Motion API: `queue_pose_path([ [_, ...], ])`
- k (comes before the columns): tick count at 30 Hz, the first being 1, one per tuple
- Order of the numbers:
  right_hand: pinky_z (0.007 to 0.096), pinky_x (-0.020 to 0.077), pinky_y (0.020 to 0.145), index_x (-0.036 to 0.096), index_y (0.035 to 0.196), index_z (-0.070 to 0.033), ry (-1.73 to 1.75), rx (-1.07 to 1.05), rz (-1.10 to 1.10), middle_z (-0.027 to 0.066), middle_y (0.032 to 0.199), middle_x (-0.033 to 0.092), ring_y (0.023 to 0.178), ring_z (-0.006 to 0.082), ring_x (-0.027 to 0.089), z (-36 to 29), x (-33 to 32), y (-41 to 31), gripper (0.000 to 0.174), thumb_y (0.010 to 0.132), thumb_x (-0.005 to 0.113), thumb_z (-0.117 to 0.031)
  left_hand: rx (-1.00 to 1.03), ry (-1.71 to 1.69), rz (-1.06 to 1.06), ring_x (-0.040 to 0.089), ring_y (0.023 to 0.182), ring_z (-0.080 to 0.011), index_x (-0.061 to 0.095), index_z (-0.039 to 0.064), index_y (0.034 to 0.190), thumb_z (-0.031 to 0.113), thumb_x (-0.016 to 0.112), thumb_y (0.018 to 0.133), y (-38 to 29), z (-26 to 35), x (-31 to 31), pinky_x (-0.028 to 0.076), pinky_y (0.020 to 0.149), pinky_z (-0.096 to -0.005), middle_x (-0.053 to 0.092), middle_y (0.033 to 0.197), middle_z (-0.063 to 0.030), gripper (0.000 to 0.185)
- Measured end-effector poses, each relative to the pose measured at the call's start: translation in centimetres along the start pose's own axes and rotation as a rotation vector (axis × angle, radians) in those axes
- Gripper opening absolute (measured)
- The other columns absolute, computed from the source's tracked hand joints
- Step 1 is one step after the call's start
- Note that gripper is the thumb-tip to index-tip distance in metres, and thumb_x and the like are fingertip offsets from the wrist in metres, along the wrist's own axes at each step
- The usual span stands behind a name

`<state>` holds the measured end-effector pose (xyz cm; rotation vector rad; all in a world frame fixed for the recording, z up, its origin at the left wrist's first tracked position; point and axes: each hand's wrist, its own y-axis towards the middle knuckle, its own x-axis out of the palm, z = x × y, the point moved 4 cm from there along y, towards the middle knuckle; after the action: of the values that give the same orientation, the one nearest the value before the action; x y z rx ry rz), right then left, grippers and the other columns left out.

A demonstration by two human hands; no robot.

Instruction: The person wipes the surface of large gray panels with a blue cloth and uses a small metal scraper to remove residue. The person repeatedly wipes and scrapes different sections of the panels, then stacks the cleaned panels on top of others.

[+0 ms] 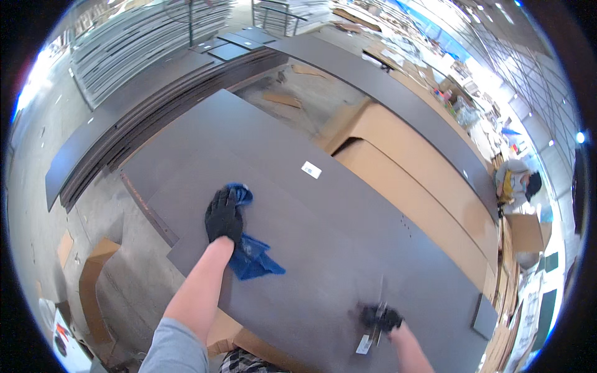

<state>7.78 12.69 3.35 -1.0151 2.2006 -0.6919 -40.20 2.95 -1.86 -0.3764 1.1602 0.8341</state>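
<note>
My left hand [224,215], in a black glove, presses on a blue cloth [254,261] that bunches above and below it. Beneath the cloth lies a large dark grey-brown panel [298,219]. At the lower right my right hand [380,318], also gloved in black, is closed around a thin, narrow tool [381,298]. Motion blur hides what kind of tool it is. Just below that hand a white label [364,344] sits on the panel. A second white label [311,169] with print is stuck nearer the panel's far side.
Long dark boards [140,112] are stacked to the left, and another long board [387,93] runs along the far side. Cardboard [419,186] lies beyond the panel. A small dark block [484,317] rests at its right corner. A person [515,184] stands at the right.
</note>
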Motion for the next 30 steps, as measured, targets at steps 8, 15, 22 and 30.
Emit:
queue_pose_path([
  [8,0.0327,0.0522,0.071,0.058,0.112,0.000,0.731,0.121,-0.483,0.0081,0.086,0.064,0.079,0.0206,0.065,14.4,10.8,-16.5,0.027,0.090,0.060,-0.016,0.559,-0.140,-0.457,0.028,0.140,-0.0299,0.040,0.005,0.141,0.036,0.050,0.091,-12.0,21.3,6.7,0.018,0.116,-0.0419,0.033,0.149,-0.0161,0.059],
  [15,0.0370,0.0513,0.072,0.057,0.115,-0.002,0.745,0.236,-0.199,0.0121,0.090,0.064,0.081,0.0264,0.063,20.4,15.5,-21.8,0.030,0.091,0.056,-0.019,0.969,-0.173,-0.584,0.020,0.142,-0.0327,0.034,0.005,0.143,0.039,0.048,0.092,-25.5,36.1,10.0,0.016,0.116,-0.0442,0.022,0.153,-0.0184,0.063],
  [22,0.0414,0.0504,0.074,0.055,0.118,-0.004,0.437,0.478,0.163,0.0162,0.094,0.063,0.083,0.0323,0.062,31.1,16.0,-27.4,0.032,0.091,0.052,-0.022,1.239,-0.168,-0.726,0.023,0.142,-0.0289,0.032,0.010,0.145,0.035,0.047,0.093,-30.9,45.1,11.9,0.020,0.115,-0.0420,0.023,0.154,-0.0130,0.060],
  [30,0.0463,0.0494,0.075,0.054,0.122,-0.007,-0.089,0.743,0.212,0.0209,0.098,0.063,0.086,0.0390,0.061,41.8,19.0,-31.9,0.036,0.092,0.047,-0.026,1.387,-0.290,-0.638,0.043,0.129,-0.0306,0.053,0.011,0.130,0.020,0.052,0.088,-28.0,40.1,10.6,0.032,0.109,-0.0430,0.046,0.141,-0.0131,0.043],
])
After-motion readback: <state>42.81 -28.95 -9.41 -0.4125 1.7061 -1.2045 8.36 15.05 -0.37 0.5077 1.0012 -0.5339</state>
